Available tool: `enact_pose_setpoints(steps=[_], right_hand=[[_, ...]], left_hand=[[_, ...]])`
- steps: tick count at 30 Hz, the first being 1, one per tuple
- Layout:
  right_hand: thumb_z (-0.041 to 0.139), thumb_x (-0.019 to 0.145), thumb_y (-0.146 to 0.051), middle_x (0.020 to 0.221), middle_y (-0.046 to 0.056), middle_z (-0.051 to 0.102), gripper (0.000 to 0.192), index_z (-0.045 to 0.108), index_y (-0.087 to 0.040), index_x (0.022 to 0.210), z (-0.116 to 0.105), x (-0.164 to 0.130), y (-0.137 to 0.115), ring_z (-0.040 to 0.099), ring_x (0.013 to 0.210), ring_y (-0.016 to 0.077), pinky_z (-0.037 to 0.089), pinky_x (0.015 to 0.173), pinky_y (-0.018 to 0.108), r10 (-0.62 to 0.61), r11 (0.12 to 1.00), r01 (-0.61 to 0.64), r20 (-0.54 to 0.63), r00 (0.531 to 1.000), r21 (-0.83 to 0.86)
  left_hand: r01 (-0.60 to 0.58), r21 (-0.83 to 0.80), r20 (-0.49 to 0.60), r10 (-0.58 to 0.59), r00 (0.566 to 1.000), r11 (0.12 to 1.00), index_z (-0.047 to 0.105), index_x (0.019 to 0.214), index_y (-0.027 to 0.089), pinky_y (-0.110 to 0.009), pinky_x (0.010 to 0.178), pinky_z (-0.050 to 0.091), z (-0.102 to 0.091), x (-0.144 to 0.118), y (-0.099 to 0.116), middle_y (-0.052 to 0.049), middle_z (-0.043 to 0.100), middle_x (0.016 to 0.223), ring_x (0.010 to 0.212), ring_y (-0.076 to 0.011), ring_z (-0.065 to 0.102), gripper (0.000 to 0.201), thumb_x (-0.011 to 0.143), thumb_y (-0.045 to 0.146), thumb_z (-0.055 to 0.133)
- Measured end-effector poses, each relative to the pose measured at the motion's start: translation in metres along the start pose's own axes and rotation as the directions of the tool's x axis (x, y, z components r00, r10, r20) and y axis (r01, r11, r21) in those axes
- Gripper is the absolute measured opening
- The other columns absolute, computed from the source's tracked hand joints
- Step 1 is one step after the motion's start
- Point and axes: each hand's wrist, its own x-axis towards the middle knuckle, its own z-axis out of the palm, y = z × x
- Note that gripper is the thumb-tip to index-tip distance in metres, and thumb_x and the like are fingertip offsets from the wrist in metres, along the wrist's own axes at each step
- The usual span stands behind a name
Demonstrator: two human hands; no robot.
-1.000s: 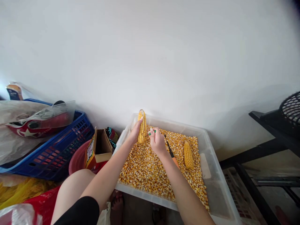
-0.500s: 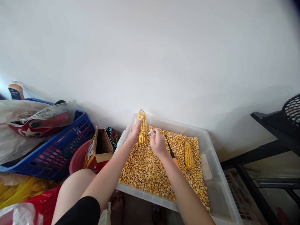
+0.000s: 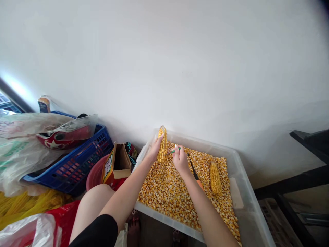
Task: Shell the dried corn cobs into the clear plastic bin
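Observation:
My left hand is closed around an ear of corn, held upright over the far left part of a clear plastic bin. In my right hand is a small tool with a green handle and a thin metal shaft; its tip meets the lower right side of the ear. Loose corn kernels fill much of the bin. On them lie a second ear of corn and a tool with a black shaft and orange handle, partly hidden by my right forearm.
A white wall rises behind the bin. To the left stand an open cardboard box, a pink basin and a blue basket with plastic bags. A black metal frame is at the right.
The view has swung a little to the left, so everything sits further right and slightly lower. Both hands keep their hold, and the green-handled tool shows more plainly, still at the ear.

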Motion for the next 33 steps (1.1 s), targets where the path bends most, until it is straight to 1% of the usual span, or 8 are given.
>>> enact_pose_setpoints(steps=[3,8,12,16,20,23,27,33], right_hand=[[0.029,0.091,-0.041,0.061,-0.001,0.051,0.026,0.042,-0.021,0.08,0.001,0.0,-0.001,0.048,0.047,0.0111,0.039,0.046,0.023,0.041,0.994,-0.042,0.012,0.999,0.097],[0.03,0.09,-0.042,0.06,-0.002,0.048,0.026,0.041,-0.021,0.078,-0.001,0.003,-0.006,0.045,0.046,0.0104,0.038,0.043,0.021,0.095,0.979,-0.101,0.043,0.995,0.179],[0.031,0.089,-0.043,0.059,-0.004,0.044,0.027,0.041,-0.022,0.075,-0.003,0.005,-0.009,0.043,0.043,0.0095,0.037,0.038,0.021,0.168,0.953,-0.181,0.077,0.983,0.241],[0.031,0.089,-0.046,0.054,-0.006,0.04,0.031,0.039,-0.022,0.072,-0.007,0.007,-0.012,0.039,0.039,0.0082,0.034,0.037,0.02,0.232,0.931,-0.237,0.054,0.971,0.279],[0.03,0.089,-0.049,0.053,-0.006,0.037,0.033,0.04,-0.021,0.073,-0.01,0.007,-0.015,0.036,0.04,0.0075,0.032,0.038,0.019,0.246,0.927,-0.216,-0.064,0.967,0.306],[0.03,0.089,-0.049,0.054,-0.006,0.037,0.034,0.041,-0.021,0.074,-0.009,0.006,-0.019,0.036,0.041,0.0078,0.031,0.038,0.019,0.203,0.934,-0.176,-0.057,0.978,0.311],[0.03,0.09,-0.047,0.056,-0.005,0.04,0.032,0.042,-0.021,0.076,-0.006,0.003,-0.025,0.038,0.043,0.0079,0.033,0.04,0.02,0.144,0.949,-0.127,-0.038,0.989,0.287],[0.029,0.092,-0.041,0.055,-0.005,0.041,0.028,0.042,-0.021,0.078,-0.006,0.001,-0.029,0.039,0.043,0.0082,0.034,0.043,0.02,0.035,0.975,-0.026,-0.036,0.999,0.223]], left_hand=[[-0.053,0.067,0.038,0.051,0.998,0.996,0.057,0.098,0.021,-0.032,0.059,0.048,0.0,-0.002,0.003,-0.004,0.062,0.069,0.064,-0.0208,0.061,0.042,0.077,0.056,0.048],[-0.163,0.24,0.025,0.162,0.987,0.957,0.059,0.094,0.022,-0.028,0.059,0.046,0.003,-0.008,0.005,-0.002,0.062,0.07,0.069,-0.0201,0.06,0.036,0.077,0.053,0.051],[-0.22,0.32,0.15,0.18,0.972,0.922,0.06,0.087,0.019,-0.025,0.053,0.043,0.007,-0.009,0.0,-0.002,0.062,0.069,0.062,-0.0167,0.057,0.033,0.076,0.05,0.054],[-0.188,0.253,0.124,0.161,0.979,0.949,0.06,0.088,0.019,-0.025,0.052,0.044,0.009,-0.004,-0.003,-0.004,0.063,0.069,0.06,-0.0168,0.058,0.035,0.076,0.051,0.053],[-0.027,0.129,0.063,0.019,0.998,0.991,0.059,0.088,0.017,-0.029,0.049,0.046,0.008,0.0,0.002,-0.005,0.061,0.061,0.052,-0.0179,0.058,0.047,0.077,0.061,0.045],[0.038,0.066,0.055,-0.041,0.998,0.997,0.058,0.089,0.016,-0.029,0.046,0.046,0.005,0.001,0.007,-0.005,0.061,0.056,0.048,-0.0177,0.058,0.054,0.075,0.066,0.041],[0.058,0.019,0.084,-0.06,0.995,0.998,0.057,0.089,0.019,-0.029,0.047,0.046,0.002,0.003,0.008,-0.005,0.062,0.058,0.049,-0.0174,0.058,0.054,0.074,0.068,0.041],[0.027,-0.006,0.047,-0.027,0.999,1.0,0.056,0.094,0.018,-0.034,0.054,0.048,-0.003,0.008,0.006,-0.005,0.061,0.058,0.055,-0.0218,0.061,0.056,0.076,0.067,0.038]])
